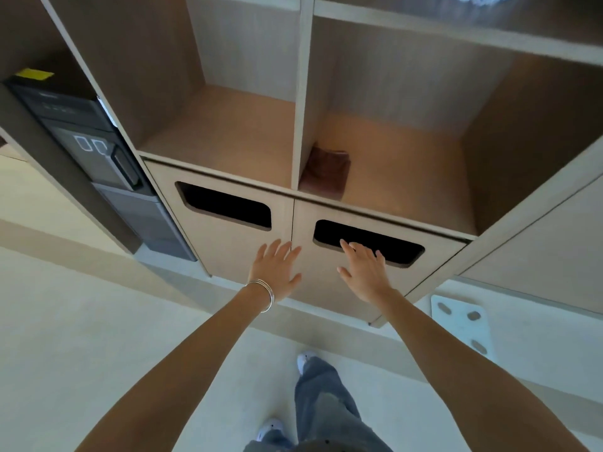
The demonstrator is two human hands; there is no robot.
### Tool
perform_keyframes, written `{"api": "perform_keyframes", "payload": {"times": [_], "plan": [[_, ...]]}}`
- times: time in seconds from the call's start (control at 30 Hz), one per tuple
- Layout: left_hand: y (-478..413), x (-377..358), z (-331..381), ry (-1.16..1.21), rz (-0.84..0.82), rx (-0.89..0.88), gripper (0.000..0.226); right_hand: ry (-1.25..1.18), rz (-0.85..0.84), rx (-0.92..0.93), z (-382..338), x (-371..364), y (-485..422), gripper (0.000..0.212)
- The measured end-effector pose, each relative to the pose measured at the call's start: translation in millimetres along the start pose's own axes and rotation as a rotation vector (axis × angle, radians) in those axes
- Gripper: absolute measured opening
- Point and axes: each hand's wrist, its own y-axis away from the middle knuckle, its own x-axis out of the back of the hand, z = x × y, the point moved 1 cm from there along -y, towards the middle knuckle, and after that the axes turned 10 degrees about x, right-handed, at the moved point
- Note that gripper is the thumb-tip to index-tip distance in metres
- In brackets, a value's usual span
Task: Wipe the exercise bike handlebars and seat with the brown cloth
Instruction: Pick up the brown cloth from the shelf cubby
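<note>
We held both hands out, fingers straight and spread, grasping nothing. Taking the upright divider (301, 93) as our mark, the brown cloth (326, 172) lay folded just right of it, tucked against its foot at the front of the open compartment (408, 164). Its long side seemed to run along the divider, front to back. Our right hand (363, 272) was below and right of the divider, fingertips over a dark slot (401, 247). Our left hand (275, 272) sat just left of its line. The cloth lay above and beyond both hands, and we judged the right hand nearer. No bike showed.
</note>
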Motion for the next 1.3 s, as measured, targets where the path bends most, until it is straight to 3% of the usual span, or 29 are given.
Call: {"api": "perform_keyframes", "payload": {"times": [0.5, 0.67, 0.9, 1.07, 1.3], "plan": [[-115.4, 19.2, 19.1, 0.019, 0.048, 0.091, 0.067, 0.010, 0.051, 0.270, 67.4, 49.1, -178.5, 0.066], [-125.7, 19.8, 9.9, 0.020, 0.083, 0.148, 0.068, -0.066, 0.015, 0.377, 73.0, 46.5, -208.2, 0.073], [-127.0, 14.9, 1.8, 0.058, 0.119, 0.221, 0.068, -0.202, 0.112, 0.514, 86.5, 28.9, -201.7, 0.081], [-117.2, 10.4, 0.9, 0.072, 0.103, 0.220, 0.067, -0.354, 0.226, 0.608, 92.2, 26.3, -188.7, 0.058], [-93.1, 3.7, -10.0, 0.098, 0.065, 0.288, 0.066, -0.369, 0.364, 0.719, 67.4, 35.0, -180.2, 0.036]]}}
